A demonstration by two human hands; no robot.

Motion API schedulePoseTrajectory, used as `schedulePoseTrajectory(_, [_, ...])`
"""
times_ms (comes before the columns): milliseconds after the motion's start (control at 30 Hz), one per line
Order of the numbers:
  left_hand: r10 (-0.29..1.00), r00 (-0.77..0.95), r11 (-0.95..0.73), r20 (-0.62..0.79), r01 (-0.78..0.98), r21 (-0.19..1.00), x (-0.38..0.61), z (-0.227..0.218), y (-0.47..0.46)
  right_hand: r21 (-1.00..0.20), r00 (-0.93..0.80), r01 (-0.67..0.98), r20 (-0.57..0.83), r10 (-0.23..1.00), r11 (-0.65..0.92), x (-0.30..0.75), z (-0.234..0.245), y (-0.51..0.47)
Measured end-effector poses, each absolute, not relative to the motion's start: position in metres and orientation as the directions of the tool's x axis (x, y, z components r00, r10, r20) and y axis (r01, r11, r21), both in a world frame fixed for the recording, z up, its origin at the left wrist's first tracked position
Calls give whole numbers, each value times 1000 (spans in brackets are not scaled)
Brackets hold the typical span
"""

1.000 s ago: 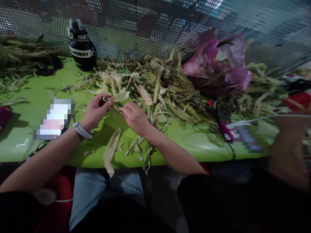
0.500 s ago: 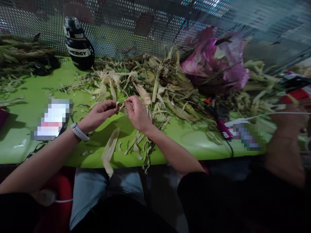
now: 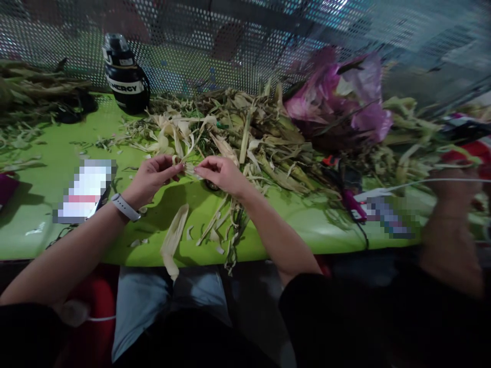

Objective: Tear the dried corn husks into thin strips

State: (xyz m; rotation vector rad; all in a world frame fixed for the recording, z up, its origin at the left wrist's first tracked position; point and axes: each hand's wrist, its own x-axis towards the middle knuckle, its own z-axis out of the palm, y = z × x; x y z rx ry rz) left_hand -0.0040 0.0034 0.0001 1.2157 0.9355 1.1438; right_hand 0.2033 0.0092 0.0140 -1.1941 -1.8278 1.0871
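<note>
Between my two hands a thin, pale strip of corn husk (image 3: 188, 168) is held above the green tabletop. My left hand (image 3: 156, 175), with a pale band on its wrist, pinches the strip's left end. Its right end is in the fingertips of my right hand (image 3: 224, 176). Just beyond my hands lies a heap of dry corn husks (image 3: 268, 135). Nearer to me, a single wide husk piece (image 3: 175, 235) hangs over the table's front edge, and thin husk shreds (image 3: 217, 235) lie to its right.
A black bottle (image 3: 128, 82) stands at the back left, before a perforated metal panel. Left of my arm lies a lit phone (image 3: 86, 189). A pink plastic bag (image 3: 341, 102) sits on the husks. At the right, another person's hand (image 3: 456, 181) is near a white cable and a second phone (image 3: 391, 217).
My right hand has turned flatter and moved slightly right and down. More of the husk strip shows between my fingertips.
</note>
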Motion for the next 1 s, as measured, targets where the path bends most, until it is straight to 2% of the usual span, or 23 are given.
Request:
schedulePoseTrajectory(167, [981,191,3,25,-144,990,-5,0,5,-938,-295,230,188,937,260,208,24,6])
schedulePoseTrajectory(300, [976,216,-8,29,-99,995,-5,-6,6,-946,-327,112,254,910,305,203,20,3])
schedulePoseTrajectory(467, [963,265,-25,45,-79,997,-2,-9,2,-861,-290,178,417,862,476,195,12,0])
schedulePoseTrajectory(633, [951,302,-56,70,-54,997,0,-5,-1,-864,-377,205,364,852,460,190,14,-8])
schedulePoseTrajectory(767, [936,342,-74,81,-34,997,-2,-5,0,-846,-416,215,372,829,488,189,18,-11])
schedulePoseTrajectory(900, [934,344,-89,98,-43,995,-3,-9,1,-793,-377,341,376,846,505,188,17,-11])
schedulePoseTrajectory(1000, [935,330,-106,129,-86,991,-1,-11,0,-830,-355,329,334,873,451,189,16,-9])
